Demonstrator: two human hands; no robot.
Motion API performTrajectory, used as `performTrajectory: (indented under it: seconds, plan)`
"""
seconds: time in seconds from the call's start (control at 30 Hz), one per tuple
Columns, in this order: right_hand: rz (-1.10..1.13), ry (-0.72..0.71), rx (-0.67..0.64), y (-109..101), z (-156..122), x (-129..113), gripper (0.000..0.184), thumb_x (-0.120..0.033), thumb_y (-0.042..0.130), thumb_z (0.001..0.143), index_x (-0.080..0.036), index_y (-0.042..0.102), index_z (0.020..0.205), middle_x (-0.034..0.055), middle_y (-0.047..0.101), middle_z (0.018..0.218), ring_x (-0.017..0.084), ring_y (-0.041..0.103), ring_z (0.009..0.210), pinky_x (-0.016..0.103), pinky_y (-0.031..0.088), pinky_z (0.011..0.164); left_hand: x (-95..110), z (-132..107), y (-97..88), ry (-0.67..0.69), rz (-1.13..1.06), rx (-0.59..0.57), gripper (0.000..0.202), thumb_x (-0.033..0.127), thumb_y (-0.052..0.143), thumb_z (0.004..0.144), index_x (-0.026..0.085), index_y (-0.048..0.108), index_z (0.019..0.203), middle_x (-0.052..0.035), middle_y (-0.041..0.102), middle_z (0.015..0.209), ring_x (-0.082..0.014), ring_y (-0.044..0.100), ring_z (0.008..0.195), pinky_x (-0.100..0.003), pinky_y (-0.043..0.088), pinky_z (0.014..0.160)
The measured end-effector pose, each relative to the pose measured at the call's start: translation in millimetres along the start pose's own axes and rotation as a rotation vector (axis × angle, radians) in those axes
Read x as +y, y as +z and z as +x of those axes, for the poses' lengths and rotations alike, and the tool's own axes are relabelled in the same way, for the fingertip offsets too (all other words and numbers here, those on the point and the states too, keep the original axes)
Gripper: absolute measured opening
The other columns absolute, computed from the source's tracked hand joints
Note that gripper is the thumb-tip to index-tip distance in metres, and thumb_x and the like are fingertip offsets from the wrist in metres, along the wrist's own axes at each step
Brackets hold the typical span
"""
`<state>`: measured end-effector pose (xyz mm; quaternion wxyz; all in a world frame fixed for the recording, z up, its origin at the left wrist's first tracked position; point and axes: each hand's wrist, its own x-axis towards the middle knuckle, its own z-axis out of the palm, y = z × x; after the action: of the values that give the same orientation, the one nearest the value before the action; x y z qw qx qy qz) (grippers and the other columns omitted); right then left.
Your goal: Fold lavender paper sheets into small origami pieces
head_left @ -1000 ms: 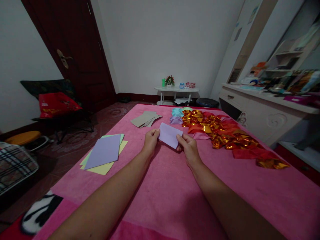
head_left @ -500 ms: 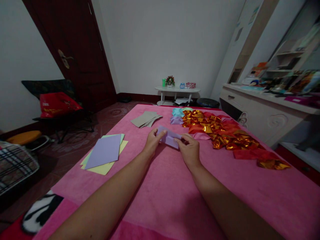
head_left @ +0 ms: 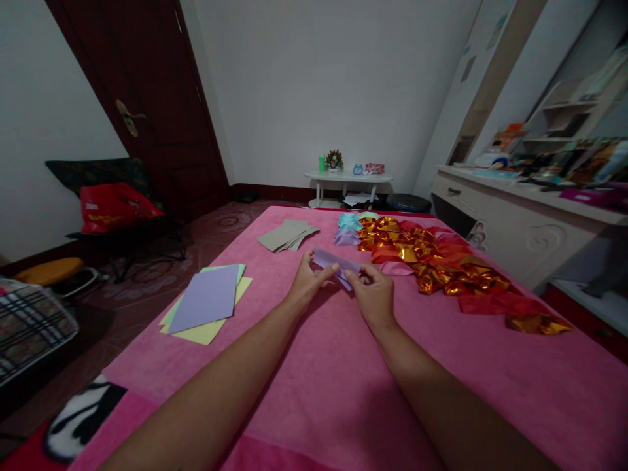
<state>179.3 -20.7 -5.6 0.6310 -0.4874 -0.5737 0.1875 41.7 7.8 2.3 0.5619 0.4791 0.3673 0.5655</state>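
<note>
A folded sheet of purple paper (head_left: 326, 259) is held between my two hands, over the middle of the pink cloth (head_left: 314, 366). My left hand (head_left: 309, 280) pinches its left side, thumb pressed on the near face. On the right, my right hand (head_left: 373, 292) grips the other end between thumb and fingers. Further right lie folded gold paper pieces (head_left: 434, 255), mixed with red ones (head_left: 490, 302). Just beyond my hands sit a small folded purple piece (head_left: 347, 237) and a light blue one (head_left: 350, 221).
At left, flat purple sheets (head_left: 205, 299) lie over yellow and green ones. Grey paper sheets (head_left: 287, 235) are fanned out near the far edge. Beyond the cloth stand a white side table (head_left: 348, 176), a chair with a red bag (head_left: 118, 208), and a white dresser (head_left: 520, 216) at right.
The purple paper has turned narrower as it is folded over lengthwise. My left thumb has slid right along it, toward my right hand.
</note>
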Motion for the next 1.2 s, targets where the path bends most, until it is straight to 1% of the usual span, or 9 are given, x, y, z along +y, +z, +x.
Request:
performTrajectory:
  seconds: [0.1,0.17,0.27,0.4,0.5,0.7,0.83,1.0,1.2]
  plan:
    - [0.071,0.076,-0.097,0.7,-2.7,-3.3,0.017,-0.032,0.062,0.078,-0.019,0.059,0.069,-0.0062,0.046,0.048,0.009,0.039,0.041,0.021,0.027,0.039,-2.3,-0.4,-0.3,0.023,-0.013,-0.024,0.065,0.032,0.077,0.065,0.022,0.042,0.119,-0.0045,0.058,0.101,-0.0132,0.061,0.076,-0.022,0.051,0.058]
    - [0.143,0.123,-0.091,0.4,-2.5,-4.8,0.018,-0.034,0.062,0.078,-0.019,0.059,0.07,-0.0061,0.048,0.047,0.009,0.042,0.04,0.021,0.029,0.038,-5.1,1.2,-2.2,0.034,-0.033,-0.029,0.07,0.03,0.077,0.065,0.024,0.039,0.125,-0.0061,0.057,0.108,-0.0139,0.06,0.077,-0.022,0.05,0.057]
    - [0.246,0.188,-0.013,-0.9,1.1,-3.9,0.019,-0.036,0.064,0.077,-0.017,0.059,0.074,-0.0056,0.052,0.046,0.009,0.044,0.039,0.02,0.031,0.037,-8.5,3.9,-5.1,0.028,-0.067,-0.02,0.077,0.027,0.075,0.066,0.028,0.035,0.132,-0.0077,0.054,0.116,-0.0139,0.06,0.076,-0.021,0.048,0.054]
    - [0.321,0.272,0.099,-3.0,7.3,2.1,0.021,-0.036,0.066,0.075,-0.015,0.06,0.076,-0.0046,0.054,0.044,0.009,0.043,0.036,0.019,0.031,0.035,-9.0,5.4,-6.7,0.046,-0.073,-0.006,0.081,0.02,0.072,0.063,0.025,0.035,0.134,-0.0063,0.057,0.107,-0.0102,0.056,0.065,-0.02,0.044,0.05]
    - [0.346,0.315,0.143,-3.5,9.2,6.1,0.021,-0.034,0.066,0.075,-0.015,0.061,0.078,-0.0048,0.055,0.043,0.008,0.044,0.035,0.018,0.029,0.034,-8.5,6.5,-7.6,0.069,-0.095,-0.006,0.085,0.014,0.071,0.059,0.023,0.034,0.135,-0.0058,0.059,0.102,-0.0108,0.057,0.064,-0.019,0.042,0.049]
    - [0.337,0.278,0.093,-3.1,7.7,3.7,0.021,-0.035,0.067,0.074,-0.014,0.062,0.077,-0.0056,0.053,0.044,0.008,0.045,0.037,0.018,0.032,0.035,-10.3,10.3,-10.9,0.044,-0.075,0.032,0.068,0.022,0.074,0.063,0.016,0.047,0.126,-0.0046,0.064,0.082,-0.0113,0.056,0.061,-0.018,0.04,0.05]
    - [0.332,0.277,0.078,-3.2,7.4,-0.5,0.022,-0.035,0.068,0.073,-0.014,0.062,0.074,-0.0059,0.052,0.044,0.008,0.045,0.038,0.018,0.032,0.036,-11.6,11.9,-11.9,0.061,-0.077,0.059,0.063,0.023,0.078,0.06,0.014,0.055,0.118,-0.0069,0.066,0.09,-0.0123,0.058,0.065,-0.022,0.046,0.058]
    - [0.35,0.309,0.135,-4.0,8.3,-1.4,0.023,-0.036,0.068,0.071,-0.015,0.062,0.073,-0.006,0.051,0.045,0.008,0.045,0.039,0.019,0.03,0.036,-12.6,12.8,-12.4,0.05,-0.077,0.053,0.055,0.022,0.079,0.058,0.013,0.062,0.11,-0.007,0.068,0.091,-0.0129,0.059,0.067,-0.024,0.047,0.061]
    - [0.333,0.306,0.218,-6.5,9.4,5.1,0.024,-0.038,0.067,0.072,-0.016,0.059,0.066,-0.0064,0.05,0.04,0.007,0.039,0.034,0.019,0.028,0.035,-12.7,11.5,-12.9,0.059,-0.099,0.056,0.052,0.022,0.08,0.058,0.013,0.064,0.106,-0.0071,0.069,0.091,-0.0147,0.061,0.071,-0.026,0.048,0.066]
